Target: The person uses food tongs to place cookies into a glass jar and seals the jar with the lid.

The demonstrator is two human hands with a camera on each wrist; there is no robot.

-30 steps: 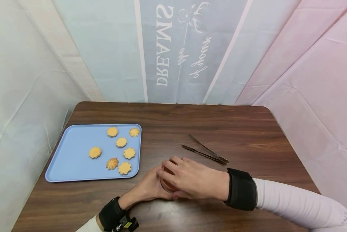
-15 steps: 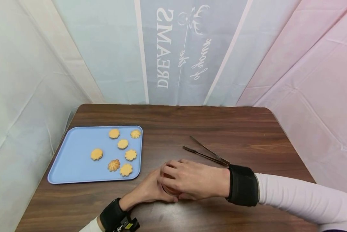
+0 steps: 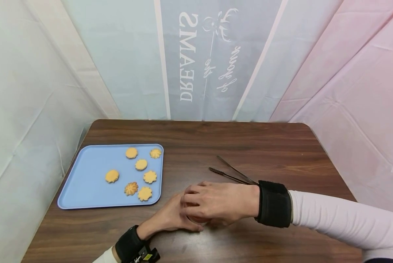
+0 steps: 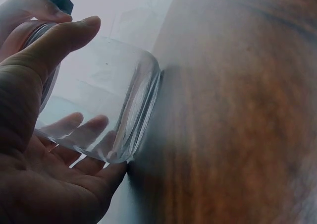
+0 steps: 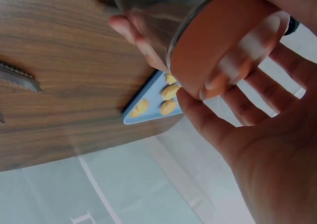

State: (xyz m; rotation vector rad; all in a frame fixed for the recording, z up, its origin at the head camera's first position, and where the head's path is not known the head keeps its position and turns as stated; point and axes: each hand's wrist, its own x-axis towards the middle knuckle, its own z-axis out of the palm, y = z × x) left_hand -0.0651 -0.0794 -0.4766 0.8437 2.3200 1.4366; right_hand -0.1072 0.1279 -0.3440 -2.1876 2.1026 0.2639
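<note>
table [image 3: 281,146]: dark wood | on it: blue tray [image 3: 84,182], metal tongs [image 3: 230,172], glass jar [image 4: 104,110]

Left hand [image 4: 44,149] wrapped around a clear glass jar [image 4: 99,105], thumb along its upper side, fingers seen through the glass, jar base touching the dark wooden bench [image 4: 237,115]

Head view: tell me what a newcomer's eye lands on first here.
First, both hands meeting at the table's near edge: the left hand grips a clear glass jar from the side while the right hand sits over its orange lid. Next, the blue tray on the left with seven golden cookies clustered at its right end. Metal tongs lie on the wood just behind the right wrist.
</note>
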